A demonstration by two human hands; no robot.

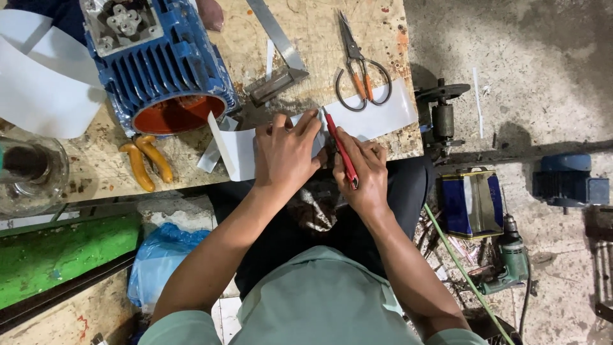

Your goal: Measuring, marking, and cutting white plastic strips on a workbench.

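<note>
— Where does the white paper strip point(377, 115) lie?

— Flat on the plywood worktop point(306, 32), right at its near edge, long axis running left to right across the person's front. One end curls up near the blue motor point(159, 64); the other reaches toward the worktop's right corner.

— And the hands?

— The left hand point(285, 153) presses down on the strip, fingers spread and flat, gripping nothing. The right hand point(364, 172) is clenched round a red-handled knife point(341, 150), whose tip meets the strip just beside the left fingertips. The knife stands crosswise to the strip's length. Both hands are on it; the left covers more of it.

— Anything else close by?

— Orange-handled scissors point(361, 67) lie just beyond the strip, a metal square point(274, 51) to their left, yellow-handled pliers point(147, 163) under the motor.

— Packages or labels?

— A blue rectangular tin point(471, 203) with a pale panel stands on the floor to the right, near a green drill point(511, 255). A blue plastic bag point(159, 262) sits low left.
</note>
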